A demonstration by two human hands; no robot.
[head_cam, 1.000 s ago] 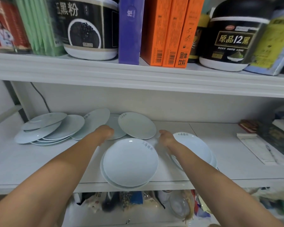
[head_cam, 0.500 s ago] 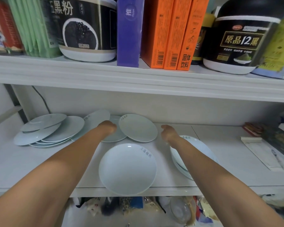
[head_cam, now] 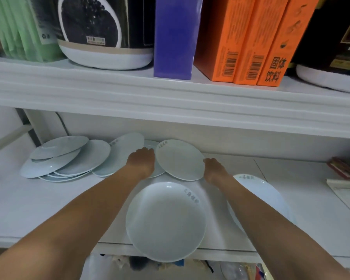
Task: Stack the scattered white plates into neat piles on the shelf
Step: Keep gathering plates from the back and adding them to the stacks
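My left hand (head_cam: pixel 142 161) at the left rim of a round glossy white plate (head_cam: pixel 180 158), my right hand (head_cam: pixel 214 168) touching its right rim, fingers hidden so I cannot tell either grip, plate toward the back of the smooth white shelf (head_cam: pixel 28 209)

Lit softly and evenly, with only a dull sheen on the glossy round white front plate (head_cam: pixel 166 221). Dimmer beneath the white moulded upper shelf board (head_cam: pixel 170 93). Soft overall, bowed at the edges, smeared most at the orange cardboard boxes (head_cam: pixel 249 37).
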